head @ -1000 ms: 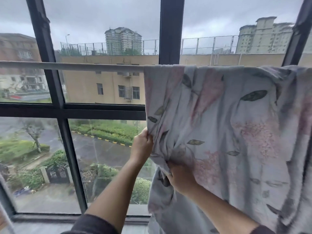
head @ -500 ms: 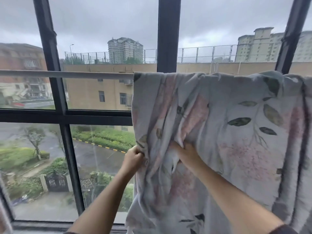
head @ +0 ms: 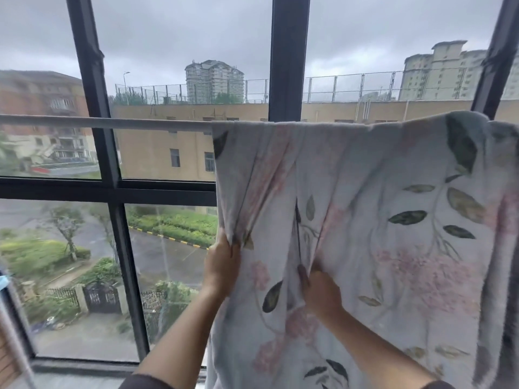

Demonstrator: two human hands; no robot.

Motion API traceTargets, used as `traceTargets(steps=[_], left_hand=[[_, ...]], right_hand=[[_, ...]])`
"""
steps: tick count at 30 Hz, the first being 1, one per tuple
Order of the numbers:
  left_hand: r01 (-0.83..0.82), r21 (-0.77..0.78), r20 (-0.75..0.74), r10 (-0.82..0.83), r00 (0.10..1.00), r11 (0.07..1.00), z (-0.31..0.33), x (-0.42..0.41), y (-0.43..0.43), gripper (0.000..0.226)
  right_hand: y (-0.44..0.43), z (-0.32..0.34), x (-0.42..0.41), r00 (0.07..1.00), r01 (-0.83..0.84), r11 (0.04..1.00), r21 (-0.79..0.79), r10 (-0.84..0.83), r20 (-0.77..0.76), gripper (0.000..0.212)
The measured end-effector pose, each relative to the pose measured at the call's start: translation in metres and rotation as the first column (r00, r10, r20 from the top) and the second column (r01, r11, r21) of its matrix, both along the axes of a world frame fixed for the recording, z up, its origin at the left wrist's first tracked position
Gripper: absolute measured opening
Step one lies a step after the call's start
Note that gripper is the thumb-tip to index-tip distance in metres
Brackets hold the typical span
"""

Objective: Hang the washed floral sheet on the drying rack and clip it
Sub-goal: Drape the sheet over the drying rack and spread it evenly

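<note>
The floral sheet (head: 393,192), pale with pink flowers and dark green leaves, hangs draped over the grey rail of the drying rack (head: 112,122) and covers the right half of the view. My left hand (head: 222,266) grips the sheet's left edge well below the rail. A little to the right and slightly lower, my right hand (head: 320,293) pinches a bunched fold of the sheet. Folds run up from both hands to the rail. No clip shows anywhere on the sheet.
A big window with dark frames (head: 286,57) stands right behind the rail. The left part of the rail is bare. A pale upright bar (head: 14,327) and something blue sit at the far left edge.
Both hands have shifted along the sheet, the right one rising from under a fold onto the front. The sheet's left edge now lies farther left along the rail.
</note>
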State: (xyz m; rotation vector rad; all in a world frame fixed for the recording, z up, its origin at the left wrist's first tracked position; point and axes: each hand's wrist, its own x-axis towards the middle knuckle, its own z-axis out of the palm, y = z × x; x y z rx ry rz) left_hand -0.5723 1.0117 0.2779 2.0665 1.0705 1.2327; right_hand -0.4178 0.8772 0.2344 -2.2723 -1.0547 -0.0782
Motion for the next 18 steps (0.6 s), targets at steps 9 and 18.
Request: traceTargets(steps=[9,18], left_hand=[[-0.057,-0.245,-0.337,-0.029,0.941,0.968,-0.080,-0.036,0.020,0.025],[0.274,-0.342,0.264,-0.188,0.946,0.899,-0.014,-0.022,0.004,0.047]], right_hand=[[-0.019,-0.088,0.003,0.993,-0.003,0.926,-0.378,-0.041,-0.107,0.048],[-0.002,-0.031,-0.005,0.908,-0.106,0.985,0.134,0.151,-0.392,0.013]])
